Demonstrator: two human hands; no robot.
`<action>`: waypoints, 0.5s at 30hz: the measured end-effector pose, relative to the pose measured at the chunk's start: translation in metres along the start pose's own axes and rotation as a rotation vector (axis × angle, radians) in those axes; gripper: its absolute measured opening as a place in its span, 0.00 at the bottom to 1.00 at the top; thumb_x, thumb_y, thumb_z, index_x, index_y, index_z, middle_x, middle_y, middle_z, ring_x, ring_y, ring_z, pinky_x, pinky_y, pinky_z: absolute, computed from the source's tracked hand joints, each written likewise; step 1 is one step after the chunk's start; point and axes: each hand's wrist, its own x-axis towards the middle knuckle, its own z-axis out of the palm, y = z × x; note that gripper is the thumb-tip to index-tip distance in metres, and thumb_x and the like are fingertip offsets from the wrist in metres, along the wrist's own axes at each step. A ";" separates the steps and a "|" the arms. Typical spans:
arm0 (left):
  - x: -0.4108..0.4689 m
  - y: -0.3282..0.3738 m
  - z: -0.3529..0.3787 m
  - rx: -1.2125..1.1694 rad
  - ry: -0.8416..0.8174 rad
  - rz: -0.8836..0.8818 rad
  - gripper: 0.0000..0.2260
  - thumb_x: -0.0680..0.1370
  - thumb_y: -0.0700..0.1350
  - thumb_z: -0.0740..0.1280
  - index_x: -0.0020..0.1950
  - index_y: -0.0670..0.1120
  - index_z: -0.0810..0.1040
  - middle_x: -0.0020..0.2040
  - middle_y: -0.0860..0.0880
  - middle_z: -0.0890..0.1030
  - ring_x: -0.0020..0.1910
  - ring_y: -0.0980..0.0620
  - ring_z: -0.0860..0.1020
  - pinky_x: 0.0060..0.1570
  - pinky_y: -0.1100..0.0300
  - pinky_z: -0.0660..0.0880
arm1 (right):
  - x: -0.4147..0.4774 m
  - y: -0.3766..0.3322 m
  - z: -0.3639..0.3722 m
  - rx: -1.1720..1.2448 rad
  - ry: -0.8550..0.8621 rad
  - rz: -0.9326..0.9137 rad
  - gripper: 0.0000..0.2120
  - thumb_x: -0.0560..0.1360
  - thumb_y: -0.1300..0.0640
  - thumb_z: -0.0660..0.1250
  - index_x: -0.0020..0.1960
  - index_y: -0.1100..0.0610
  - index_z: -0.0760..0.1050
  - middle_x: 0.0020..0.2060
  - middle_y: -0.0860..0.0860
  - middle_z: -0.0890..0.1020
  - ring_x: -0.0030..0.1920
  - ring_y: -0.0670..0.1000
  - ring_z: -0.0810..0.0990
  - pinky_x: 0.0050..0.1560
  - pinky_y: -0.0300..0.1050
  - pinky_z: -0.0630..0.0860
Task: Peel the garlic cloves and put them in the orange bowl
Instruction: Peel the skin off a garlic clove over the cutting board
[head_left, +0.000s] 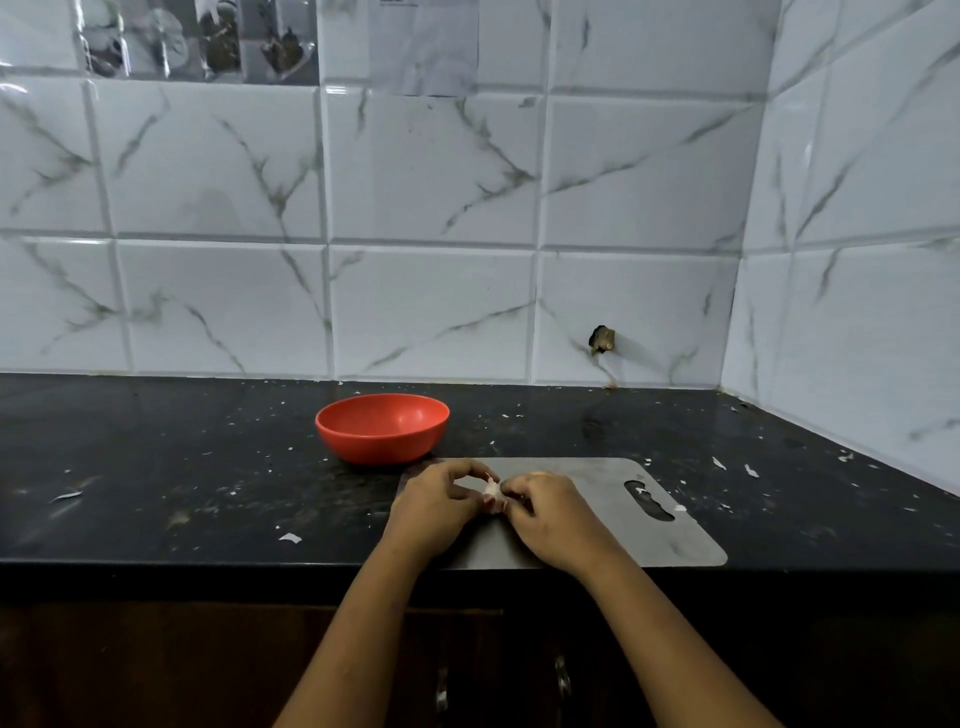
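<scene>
From the head view we see our left hand (434, 506) and right hand (545, 512) meeting over the grey cutting board (613, 525), fingers of both curled in to pinch one garlic clove (492, 492) between them. The orange bowl (382, 427) sits on the dark countertop (156, 467) just behind the board's left corner, apart from the hands. Bits of garlic skin (290, 538) lie scattered about the counter.

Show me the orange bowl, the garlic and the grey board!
orange bowl (382, 446): head view, on its outer front wall.
garlic clove (492, 492): head view, on its white middle.
grey board (680, 543): head view, on a bare patch below its handle hole.
</scene>
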 end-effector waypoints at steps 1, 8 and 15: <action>0.000 -0.001 0.000 0.004 -0.004 0.003 0.11 0.71 0.48 0.73 0.46 0.64 0.78 0.39 0.59 0.84 0.47 0.60 0.81 0.59 0.49 0.74 | 0.000 0.000 0.000 -0.012 0.001 -0.003 0.13 0.77 0.58 0.61 0.58 0.56 0.80 0.55 0.53 0.81 0.58 0.53 0.76 0.58 0.46 0.73; 0.002 -0.004 0.000 -0.004 -0.004 0.020 0.13 0.69 0.47 0.74 0.46 0.64 0.78 0.40 0.59 0.84 0.47 0.61 0.81 0.60 0.50 0.73 | 0.002 -0.004 0.001 -0.082 -0.015 0.010 0.13 0.79 0.59 0.57 0.57 0.56 0.78 0.51 0.55 0.77 0.54 0.55 0.75 0.53 0.47 0.72; 0.002 -0.006 0.002 0.019 0.013 0.012 0.11 0.69 0.49 0.74 0.45 0.63 0.77 0.39 0.60 0.84 0.47 0.62 0.81 0.58 0.51 0.74 | 0.005 -0.002 0.004 -0.121 0.004 0.057 0.13 0.78 0.63 0.55 0.56 0.56 0.76 0.54 0.55 0.77 0.55 0.56 0.74 0.52 0.46 0.70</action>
